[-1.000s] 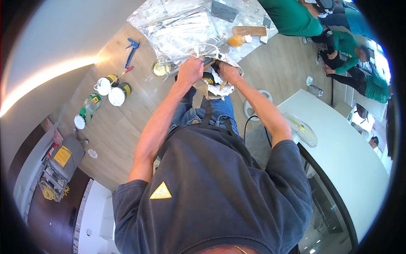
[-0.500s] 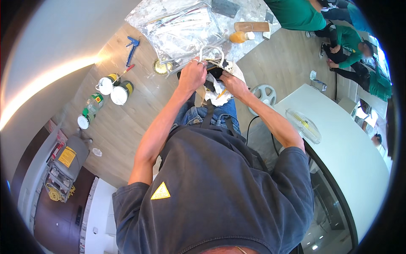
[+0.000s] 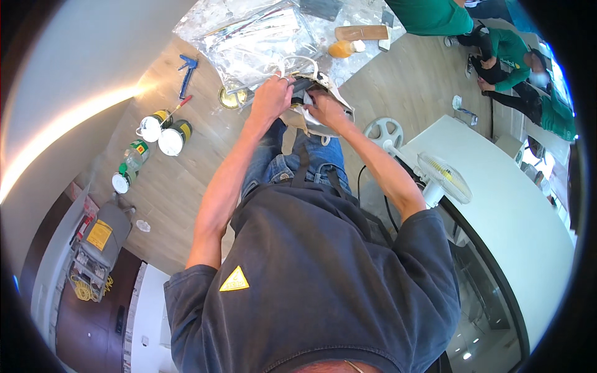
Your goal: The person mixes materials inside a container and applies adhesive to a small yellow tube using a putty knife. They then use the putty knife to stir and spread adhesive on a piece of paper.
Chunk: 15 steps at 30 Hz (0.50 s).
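A pale cloth bag [image 3: 343, 109] with a looped white rope handle [image 3: 301, 58] hangs by the near edge of the plastic-covered table. On its left rim my left hand [image 3: 272, 98] is closed, fingers wrapped over the edge and holding the mouth apart. Into the opening reaches my right hand [image 3: 327, 112]; its fingertips are hidden among dark and whitish contents, so what they touch cannot be made out.
Clear plastic film [image 3: 261, 46], an orange bottle [image 3: 346, 48] and a wooden block [image 3: 360, 33] lie on the table. Paint buckets [image 3: 170, 142] and a blue caulking gun [image 3: 186, 76] are on the floor at left. A fan [image 3: 444, 177] stands right. People in green [image 3: 513, 56] are beyond.
My right hand has shifted left and sits at the bag's mouth. The bag has turned, and the crumpled white material and orange stick seen in its opening are now out of sight.
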Each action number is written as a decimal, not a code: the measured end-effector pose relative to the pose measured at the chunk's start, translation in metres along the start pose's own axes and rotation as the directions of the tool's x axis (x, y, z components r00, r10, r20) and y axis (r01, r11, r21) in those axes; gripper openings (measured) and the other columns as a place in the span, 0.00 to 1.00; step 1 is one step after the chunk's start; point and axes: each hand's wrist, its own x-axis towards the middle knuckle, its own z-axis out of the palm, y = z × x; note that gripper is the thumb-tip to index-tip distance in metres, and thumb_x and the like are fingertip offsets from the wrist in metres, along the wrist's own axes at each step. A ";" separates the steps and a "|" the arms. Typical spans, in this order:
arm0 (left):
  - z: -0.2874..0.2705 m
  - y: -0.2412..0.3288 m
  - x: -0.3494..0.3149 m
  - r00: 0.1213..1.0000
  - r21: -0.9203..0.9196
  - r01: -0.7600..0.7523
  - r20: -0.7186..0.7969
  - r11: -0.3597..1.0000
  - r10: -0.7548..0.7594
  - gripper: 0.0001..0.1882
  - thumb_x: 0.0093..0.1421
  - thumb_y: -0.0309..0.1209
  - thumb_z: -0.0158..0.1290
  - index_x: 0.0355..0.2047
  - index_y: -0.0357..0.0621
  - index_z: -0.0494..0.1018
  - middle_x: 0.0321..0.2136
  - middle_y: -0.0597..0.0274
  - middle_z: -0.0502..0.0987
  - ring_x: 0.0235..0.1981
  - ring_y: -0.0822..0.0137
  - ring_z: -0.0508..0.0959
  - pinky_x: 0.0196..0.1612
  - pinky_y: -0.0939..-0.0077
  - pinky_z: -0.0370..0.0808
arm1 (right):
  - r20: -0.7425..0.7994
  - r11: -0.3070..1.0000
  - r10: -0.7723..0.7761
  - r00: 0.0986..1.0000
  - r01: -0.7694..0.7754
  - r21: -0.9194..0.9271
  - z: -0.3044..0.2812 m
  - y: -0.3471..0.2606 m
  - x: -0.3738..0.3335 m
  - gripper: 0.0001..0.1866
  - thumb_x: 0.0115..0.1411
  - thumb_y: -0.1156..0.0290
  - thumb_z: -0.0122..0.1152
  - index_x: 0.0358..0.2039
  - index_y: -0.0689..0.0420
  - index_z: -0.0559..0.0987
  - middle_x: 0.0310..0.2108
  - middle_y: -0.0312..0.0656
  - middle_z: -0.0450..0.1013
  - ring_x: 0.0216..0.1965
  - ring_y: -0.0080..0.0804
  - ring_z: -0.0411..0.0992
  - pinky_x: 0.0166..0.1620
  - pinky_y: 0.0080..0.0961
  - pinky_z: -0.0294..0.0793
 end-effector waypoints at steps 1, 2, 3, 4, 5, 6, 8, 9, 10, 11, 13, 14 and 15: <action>0.003 0.001 -0.002 1.000 -0.002 0.009 0.015 1.000 -0.009 0.12 0.58 0.31 0.55 0.41 0.44 0.80 0.38 0.43 0.77 0.36 0.45 0.80 0.40 0.55 0.77 | 0.017 0.996 -0.010 1.000 0.012 -0.083 0.001 0.004 -0.003 0.15 0.58 0.63 0.60 0.42 0.58 0.80 0.36 0.53 0.78 0.37 0.52 0.77 0.43 0.45 0.75; 0.002 0.000 -0.002 0.999 0.008 0.018 0.026 1.000 -0.019 0.12 0.58 0.31 0.55 0.41 0.44 0.80 0.39 0.43 0.77 0.36 0.45 0.80 0.40 0.55 0.77 | 0.049 0.994 -0.016 0.999 0.021 -0.108 0.001 0.001 -0.004 0.13 0.57 0.67 0.60 0.42 0.55 0.79 0.37 0.49 0.77 0.40 0.49 0.76 0.45 0.42 0.74; 0.000 -0.002 -0.002 0.999 0.017 0.028 0.036 0.999 -0.028 0.12 0.58 0.31 0.54 0.41 0.44 0.80 0.39 0.42 0.77 0.36 0.45 0.80 0.40 0.55 0.77 | 0.075 0.981 -0.129 0.989 0.138 -0.136 -0.003 0.002 -0.007 0.12 0.57 0.68 0.60 0.41 0.53 0.79 0.36 0.47 0.76 0.40 0.47 0.75 0.46 0.41 0.73; -0.001 -0.002 -0.003 0.998 0.023 0.037 0.042 0.999 -0.038 0.12 0.58 0.31 0.54 0.41 0.43 0.80 0.39 0.42 0.77 0.35 0.46 0.80 0.40 0.55 0.77 | 0.105 0.954 -0.238 0.966 0.253 -0.161 -0.010 0.004 -0.011 0.10 0.56 0.69 0.59 0.40 0.52 0.80 0.36 0.45 0.75 0.41 0.45 0.74 0.47 0.40 0.72; -0.001 -0.003 -0.006 0.998 0.029 0.045 0.050 0.999 -0.047 0.12 0.58 0.31 0.54 0.41 0.43 0.80 0.40 0.42 0.77 0.35 0.46 0.80 0.40 0.55 0.78 | 0.134 0.915 -0.341 0.931 0.361 -0.182 -0.016 0.005 -0.017 0.10 0.56 0.70 0.59 0.39 0.51 0.80 0.36 0.42 0.74 0.42 0.43 0.73 0.48 0.39 0.72; 0.000 -0.002 -0.007 0.997 0.031 0.052 0.056 0.998 -0.053 0.12 0.58 0.31 0.54 0.40 0.43 0.80 0.40 0.42 0.77 0.35 0.46 0.80 0.40 0.56 0.78 | 0.249 0.901 -0.330 0.911 0.382 -0.204 -0.030 -0.003 -0.026 0.09 0.55 0.73 0.58 0.37 0.50 0.79 0.37 0.39 0.70 0.44 0.40 0.70 0.50 0.38 0.69; 0.002 -0.002 -0.011 0.997 0.029 0.064 0.043 0.998 -0.065 0.11 0.58 0.30 0.54 0.40 0.43 0.80 0.40 0.43 0.77 0.35 0.46 0.80 0.39 0.56 0.78 | 0.292 0.885 -0.416 0.861 0.457 -0.087 -0.040 0.001 -0.037 0.09 0.55 0.73 0.58 0.37 0.51 0.80 0.42 0.41 0.72 0.47 0.41 0.71 0.51 0.40 0.69; 0.004 -0.001 -0.012 0.997 0.025 0.071 0.039 0.997 -0.072 0.11 0.58 0.30 0.54 0.40 0.43 0.80 0.40 0.44 0.77 0.35 0.46 0.80 0.39 0.56 0.78 | 0.312 0.872 -0.457 0.833 0.489 -0.027 -0.044 0.005 -0.041 0.09 0.54 0.73 0.58 0.37 0.51 0.80 0.45 0.41 0.73 0.48 0.42 0.71 0.51 0.40 0.69; 0.007 0.000 -0.012 0.998 0.018 0.057 0.024 0.998 -0.057 0.11 0.58 0.30 0.54 0.40 0.43 0.80 0.39 0.45 0.77 0.35 0.47 0.80 0.39 0.56 0.78 | 0.249 0.860 -0.497 0.831 0.511 0.013 -0.040 0.010 -0.045 0.09 0.55 0.73 0.57 0.37 0.52 0.79 0.49 0.39 0.72 0.49 0.43 0.71 0.51 0.40 0.69; 0.008 0.000 -0.012 0.999 0.017 0.043 0.011 0.999 -0.043 0.11 0.58 0.30 0.54 0.39 0.43 0.80 0.38 0.46 0.77 0.34 0.47 0.80 0.38 0.57 0.77 | 0.247 0.871 -0.487 0.837 0.487 0.069 -0.036 0.013 -0.046 0.08 0.56 0.72 0.57 0.37 0.52 0.79 0.50 0.40 0.72 0.49 0.45 0.72 0.51 0.40 0.69; 0.010 0.001 -0.012 0.999 0.026 0.041 0.003 0.999 -0.041 0.11 0.58 0.30 0.54 0.39 0.43 0.80 0.38 0.46 0.77 0.35 0.47 0.80 0.38 0.57 0.77 | 0.247 0.882 -0.469 0.848 0.435 0.179 -0.028 0.019 -0.045 0.08 0.57 0.71 0.56 0.37 0.53 0.79 0.52 0.40 0.73 0.50 0.47 0.72 0.51 0.41 0.70; 0.009 0.003 -0.012 0.999 0.034 0.050 0.011 0.998 -0.051 0.11 0.58 0.30 0.54 0.39 0.43 0.80 0.38 0.46 0.77 0.35 0.47 0.80 0.38 0.57 0.78 | 0.284 0.904 -0.414 0.865 0.352 0.244 -0.028 0.019 -0.041 0.09 0.57 0.69 0.57 0.39 0.54 0.78 0.52 0.42 0.73 0.50 0.48 0.73 0.52 0.41 0.70; 0.008 0.006 -0.012 0.998 0.042 0.060 0.019 0.997 -0.061 0.11 0.58 0.30 0.54 0.39 0.43 0.80 0.38 0.47 0.77 0.35 0.48 0.80 0.39 0.57 0.78 | 0.324 0.915 -0.360 0.875 0.264 0.304 -0.028 0.019 -0.033 0.11 0.57 0.66 0.57 0.40 0.55 0.78 0.52 0.44 0.74 0.50 0.49 0.73 0.52 0.41 0.70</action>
